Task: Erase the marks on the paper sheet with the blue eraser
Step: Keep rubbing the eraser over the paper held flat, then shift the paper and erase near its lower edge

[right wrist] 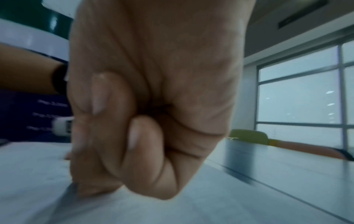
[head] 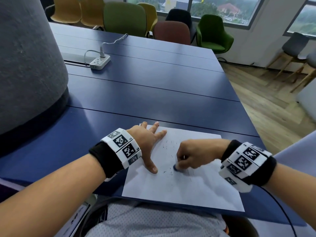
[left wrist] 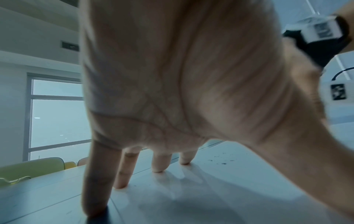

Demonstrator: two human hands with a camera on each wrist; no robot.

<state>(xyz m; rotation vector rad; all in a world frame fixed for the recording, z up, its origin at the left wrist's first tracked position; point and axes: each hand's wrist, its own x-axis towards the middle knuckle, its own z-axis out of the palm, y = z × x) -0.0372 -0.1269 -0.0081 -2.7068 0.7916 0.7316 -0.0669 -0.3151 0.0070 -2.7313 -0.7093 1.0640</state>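
Note:
A white paper sheet (head: 179,189) lies on the blue table's near edge, with small dark specks (head: 168,146) scattered across its middle. My left hand (head: 150,142) is spread flat on the sheet's left part, fingers straight and pressing down (left wrist: 159,165). My right hand (head: 189,158) is curled into a fist and pinches the blue eraser (head: 177,168), whose tip touches the paper just right of my left thumb. In the right wrist view the curled fingers (right wrist: 134,136) hide most of the eraser; the picture is blurred.
The blue table (head: 153,93) stretches away ahead. A white power strip (head: 100,63) with its cable sits at the far left. A large grey column (head: 25,65) stands at the left. Coloured chairs (head: 172,31) line the table's far side.

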